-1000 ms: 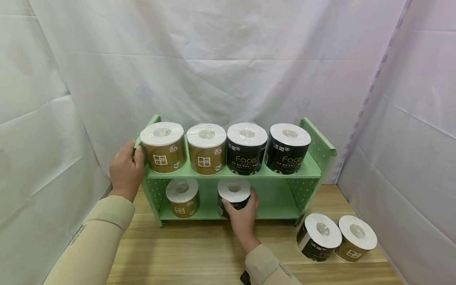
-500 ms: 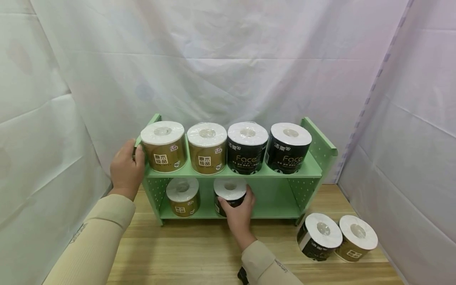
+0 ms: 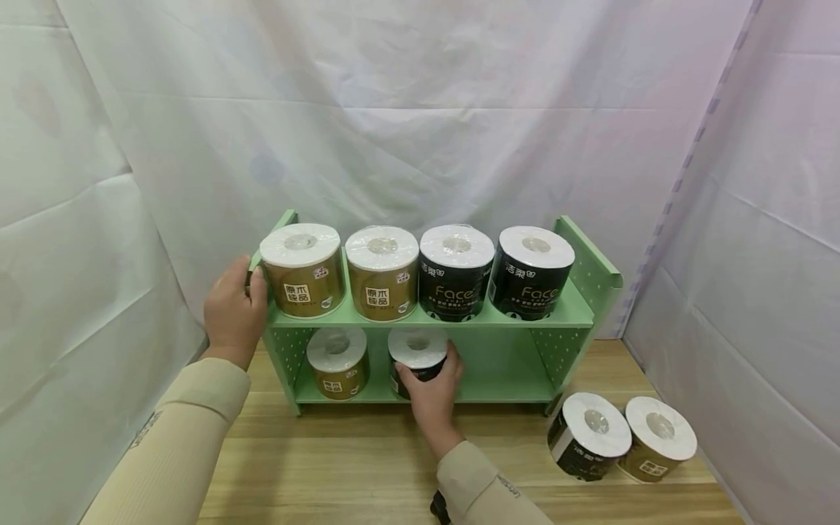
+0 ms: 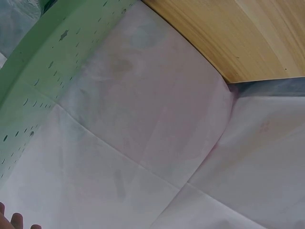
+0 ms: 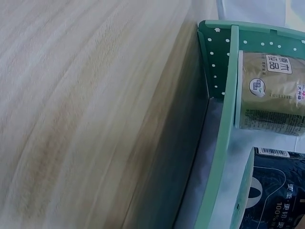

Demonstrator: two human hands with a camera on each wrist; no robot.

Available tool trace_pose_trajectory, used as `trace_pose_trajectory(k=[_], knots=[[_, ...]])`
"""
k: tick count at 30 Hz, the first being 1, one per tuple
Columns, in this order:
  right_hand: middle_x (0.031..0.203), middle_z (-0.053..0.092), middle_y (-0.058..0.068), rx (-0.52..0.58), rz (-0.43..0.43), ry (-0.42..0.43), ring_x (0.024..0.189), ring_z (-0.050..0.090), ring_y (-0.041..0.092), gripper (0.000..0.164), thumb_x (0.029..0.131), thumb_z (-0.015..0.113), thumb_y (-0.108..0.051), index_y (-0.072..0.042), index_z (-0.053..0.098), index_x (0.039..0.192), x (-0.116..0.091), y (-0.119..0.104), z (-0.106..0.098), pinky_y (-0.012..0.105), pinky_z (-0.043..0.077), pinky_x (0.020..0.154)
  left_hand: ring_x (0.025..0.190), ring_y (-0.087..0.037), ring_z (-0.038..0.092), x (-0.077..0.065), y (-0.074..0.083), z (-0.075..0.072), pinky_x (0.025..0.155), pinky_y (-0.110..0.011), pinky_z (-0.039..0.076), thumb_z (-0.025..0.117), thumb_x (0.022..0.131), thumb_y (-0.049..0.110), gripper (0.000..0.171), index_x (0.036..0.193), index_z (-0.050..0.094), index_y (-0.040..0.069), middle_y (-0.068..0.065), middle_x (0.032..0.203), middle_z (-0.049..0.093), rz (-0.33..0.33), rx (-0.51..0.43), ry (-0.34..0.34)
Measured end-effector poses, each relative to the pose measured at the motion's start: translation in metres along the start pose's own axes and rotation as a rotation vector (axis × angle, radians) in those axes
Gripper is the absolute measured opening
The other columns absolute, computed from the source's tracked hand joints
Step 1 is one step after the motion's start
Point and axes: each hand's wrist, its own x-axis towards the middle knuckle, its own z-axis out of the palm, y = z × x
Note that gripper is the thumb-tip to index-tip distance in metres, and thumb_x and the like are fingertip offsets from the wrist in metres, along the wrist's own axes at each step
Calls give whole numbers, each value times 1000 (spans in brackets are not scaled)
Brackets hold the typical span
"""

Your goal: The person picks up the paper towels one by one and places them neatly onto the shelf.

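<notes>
A green two-tier shelf (image 3: pixel 433 326) stands on the wooden table. My left hand (image 3: pixel 232 313) holds the upper part of its left side panel, with a few fingertips (image 4: pixel 17 221) showing in the left wrist view. On the lower tier, my right hand (image 3: pixel 435 397) grips a black-wrapped toilet roll (image 3: pixel 418 348) between thumb and fingers. The roll is upright, and the hand covers part of its front and right side. In the right wrist view its black wrapper (image 5: pixel 274 191) shows beside the shelf's front edge. A gold-wrapped toilet roll (image 3: pixel 337 362) stands to its left, a gap apart.
The upper tier carries two gold rolls (image 3: pixel 303 281) on the left and two black rolls (image 3: pixel 456 281) on the right. On the table (image 3: pixel 315 467), right of the shelf, a black roll (image 3: pixel 587 441) leans near a gold roll (image 3: pixel 656 445). White cloth (image 3: pixel 420 131) hangs behind.
My right hand has shifted left along the lower tier with the black toilet roll, narrowing the gap to the gold one. The left hand stays on the shelf's side panel.
</notes>
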Motion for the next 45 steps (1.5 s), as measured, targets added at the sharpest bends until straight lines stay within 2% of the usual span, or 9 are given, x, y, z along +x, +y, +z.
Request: trace_pose_trajectory(k=[12,19,25,34,45], knots=[[138,33,17,9,53,-5,127,37,33,94,68,88,-23,-10,34,145,-4,3,10,53,32,105,74,-44,49,0,0,0,69,-57,39,44,98,20,26,102,55,-3,-25,83,56,-8,4,-12],[138,35,20,14,41,16,126,36,34,95,67,88,-23,-7,36,144,-6,6,15,54,33,104,72,-43,48,-1,0,1,67,-56,39,44,98,20,25,101,54,-2,-25,81,55,-14,7,-10],[138,36,18,-8,43,19,126,36,33,95,67,88,-23,-9,36,144,-7,10,19,53,33,105,73,-44,49,-1,-1,1,69,-57,40,44,98,21,26,104,55,-3,-26,84,56,-13,3,-9],[135,38,19,-30,13,58,123,38,33,96,64,89,-19,-6,36,143,-9,9,27,51,33,104,77,-45,52,-2,1,0,71,-58,40,44,98,19,28,108,56,-4,-27,87,58,-24,2,-10],[134,36,21,-23,-13,100,125,34,34,95,62,91,-16,-3,37,140,-14,5,38,50,33,104,74,-43,49,-1,-2,2,68,-56,39,44,98,20,24,101,54,-2,-24,81,54,-24,-1,-10]])
